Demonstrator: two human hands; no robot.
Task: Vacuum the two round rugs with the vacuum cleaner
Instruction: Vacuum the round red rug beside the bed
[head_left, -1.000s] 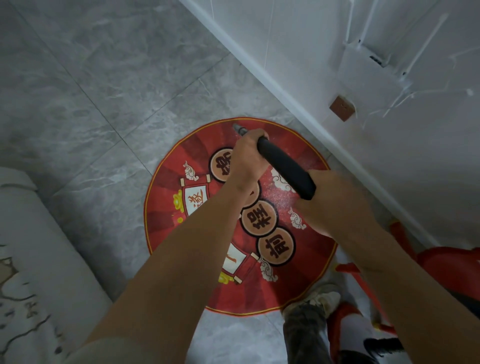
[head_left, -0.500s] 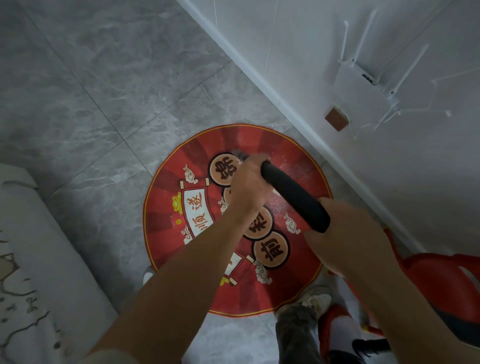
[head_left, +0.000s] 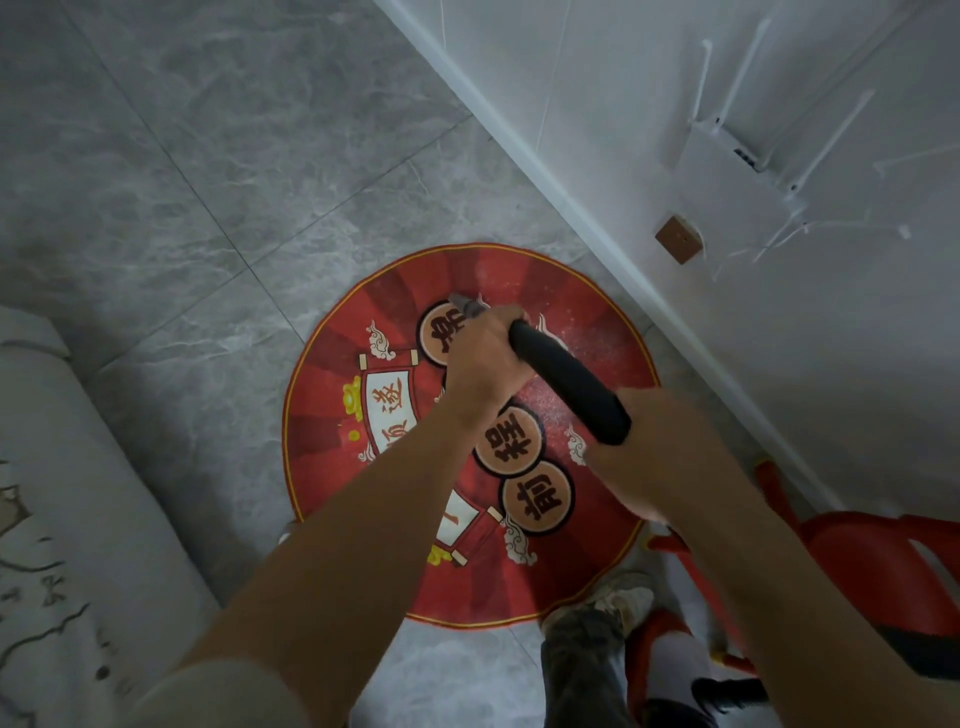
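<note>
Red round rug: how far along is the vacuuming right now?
Done: the left half of the red round rug looks speck-free, though it may just be untouched. In hand: the left hand and right hand grip the black vacuum tube, its nozzle on the rug's upper middle. Left: pale specks lie on the right part; no other round rug shows.

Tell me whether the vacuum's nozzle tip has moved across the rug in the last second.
Yes. The nozzle tip has pulled back toward the person, from near the rug's far edge to the topmost brown circle.
</note>
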